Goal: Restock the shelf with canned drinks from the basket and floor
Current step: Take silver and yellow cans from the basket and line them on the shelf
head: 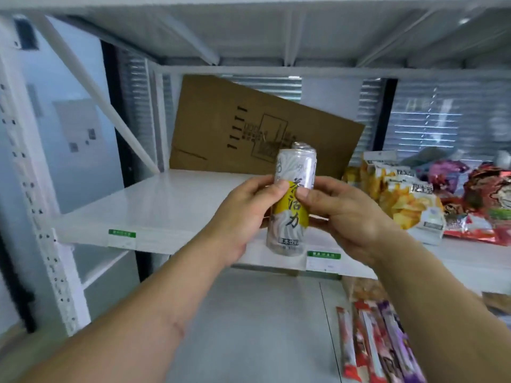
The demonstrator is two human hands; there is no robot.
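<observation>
1. Both hands grip one tall can (290, 200): left hand (249, 214) and right hand (343, 214) curl round it, upright before the white shelf (154, 205).
2. Flattened cardboard (249, 128) leans at the shelf's back; snack bags (414, 194) lie right.
3. Window blinds (431, 120) behind.

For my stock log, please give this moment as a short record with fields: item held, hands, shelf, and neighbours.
item held: white and yellow drink can, upright, in front of the shelf
left hand: grips the can's left side
right hand: grips the can's right side
second can: a top shows just behind the held can
shelf: white, bare on its left part
back of shelf: flattened cardboard box, leaning
right of can: snack bags
</observation>
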